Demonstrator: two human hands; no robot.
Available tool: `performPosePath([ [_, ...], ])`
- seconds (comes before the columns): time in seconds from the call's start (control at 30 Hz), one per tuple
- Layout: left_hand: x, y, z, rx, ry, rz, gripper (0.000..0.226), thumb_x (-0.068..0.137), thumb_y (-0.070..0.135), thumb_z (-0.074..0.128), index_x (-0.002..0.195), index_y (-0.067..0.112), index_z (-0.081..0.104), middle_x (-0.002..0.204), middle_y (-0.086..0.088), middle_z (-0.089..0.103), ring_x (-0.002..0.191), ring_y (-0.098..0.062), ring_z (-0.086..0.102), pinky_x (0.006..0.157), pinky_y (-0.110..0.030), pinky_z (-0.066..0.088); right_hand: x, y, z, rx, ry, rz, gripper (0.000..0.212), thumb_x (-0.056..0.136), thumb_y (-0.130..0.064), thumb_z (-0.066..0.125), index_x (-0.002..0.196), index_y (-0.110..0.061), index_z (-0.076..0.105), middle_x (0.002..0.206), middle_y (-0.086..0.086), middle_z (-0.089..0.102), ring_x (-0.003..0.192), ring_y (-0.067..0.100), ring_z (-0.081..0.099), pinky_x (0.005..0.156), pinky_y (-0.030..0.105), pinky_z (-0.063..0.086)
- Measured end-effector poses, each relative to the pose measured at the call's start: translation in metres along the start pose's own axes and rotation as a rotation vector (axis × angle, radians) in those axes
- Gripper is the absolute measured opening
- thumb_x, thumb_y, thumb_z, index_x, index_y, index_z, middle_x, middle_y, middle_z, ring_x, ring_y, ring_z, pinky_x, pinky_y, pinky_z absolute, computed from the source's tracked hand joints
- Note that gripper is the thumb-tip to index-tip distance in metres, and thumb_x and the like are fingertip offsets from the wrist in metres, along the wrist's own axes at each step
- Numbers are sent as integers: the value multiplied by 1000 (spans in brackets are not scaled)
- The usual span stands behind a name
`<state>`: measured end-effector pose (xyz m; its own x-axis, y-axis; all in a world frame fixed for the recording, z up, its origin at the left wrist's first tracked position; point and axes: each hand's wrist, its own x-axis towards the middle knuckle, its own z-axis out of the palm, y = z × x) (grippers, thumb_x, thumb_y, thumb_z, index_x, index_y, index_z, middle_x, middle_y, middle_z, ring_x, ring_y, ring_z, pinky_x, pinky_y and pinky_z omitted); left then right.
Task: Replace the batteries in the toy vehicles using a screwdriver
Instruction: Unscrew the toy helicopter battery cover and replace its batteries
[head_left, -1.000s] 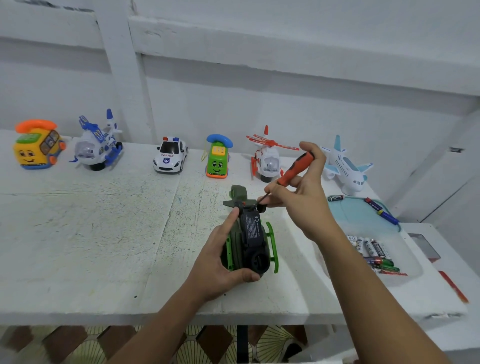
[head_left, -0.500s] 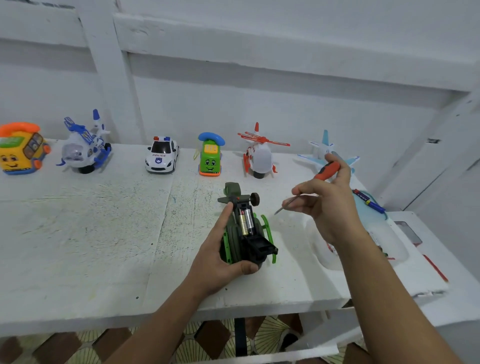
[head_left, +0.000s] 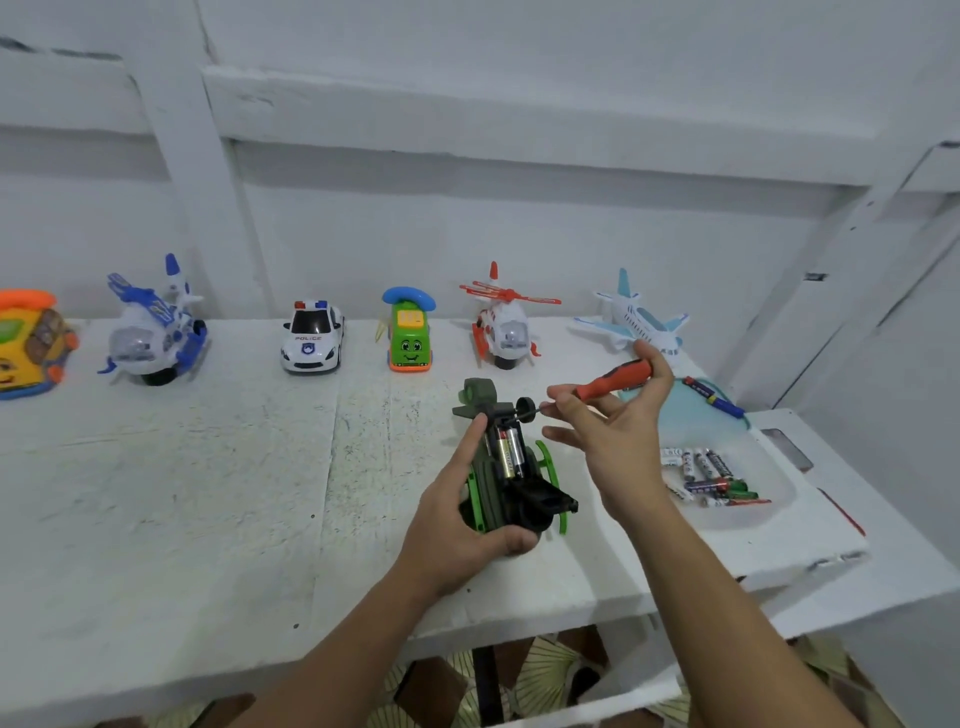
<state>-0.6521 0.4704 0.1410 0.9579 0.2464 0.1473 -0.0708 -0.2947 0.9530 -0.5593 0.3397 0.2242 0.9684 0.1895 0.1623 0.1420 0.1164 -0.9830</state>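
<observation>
Green toy helicopter (head_left: 485, 480) lies belly-up near the front of the white table (head_left: 208, 493). My left hand (head_left: 452, 530) wraps around it, and two batteries (head_left: 508, 453) show in its open belly. My right hand (head_left: 618, 447) is just to its right, pinching the orange screwdriver (head_left: 615, 378) with the tip by the toy's far end, and other toys (head_left: 311, 338) stand in a row at the back.
</observation>
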Motion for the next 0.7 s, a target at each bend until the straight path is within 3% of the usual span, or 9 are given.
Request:
performPosePath([
  [0.17, 9, 13, 1, 17, -15, 16, 115, 55, 35, 86, 138, 69, 13, 137, 34, 40, 128, 6, 42, 101, -19, 34, 3, -3, -5, 74, 48, 2, 73, 90, 2, 63, 135, -36, 21, 99, 27, 66, 81, 32, 73, 71, 45, 61],
  [0.33, 27, 29, 12, 55, -19, 35, 115, 54, 39, 84, 135, 73, 9, 141, 26, 40, 131, -5, 41, 105, -26, 33, 16, -13, -20, 132, 71, -26, 71, 91, 4, 61, 132, -38, 22, 100, 27, 65, 82, 31, 73, 67, 45, 61],
  [0.53, 55, 47, 44, 40, 1, 56, 120, 61, 18, 88, 129, 79, 10, 136, 38, 35, 127, -1, 42, 83, -8, 35, 45, -24, -54, 133, 59, -42, 75, 90, 3, 62, 137, -39, 20, 98, 22, 68, 85, 27, 73, 66, 46, 61],
  [0.6, 65, 55, 57, 28, 8, 64, 120, 61, 16, 88, 132, 76, 12, 141, 34, 35, 130, -3, 43, 84, -11, 44, 55, -28, -67, 121, 45, -60, 74, 90, 3, 62, 136, -38, 21, 98, 21, 67, 86, 25, 73, 67, 45, 61],
  [0.7, 77, 65, 75, 16, 8, 57, 119, 58, 17, 88, 135, 73, 16, 142, 32, 36, 132, -11, 45, 88, -36, 57, 69, -31, -86, 112, 10, -98, 71, 91, 5, 60, 131, -39, 22, 94, 18, 66, 87, 24, 73, 66, 44, 61],
])
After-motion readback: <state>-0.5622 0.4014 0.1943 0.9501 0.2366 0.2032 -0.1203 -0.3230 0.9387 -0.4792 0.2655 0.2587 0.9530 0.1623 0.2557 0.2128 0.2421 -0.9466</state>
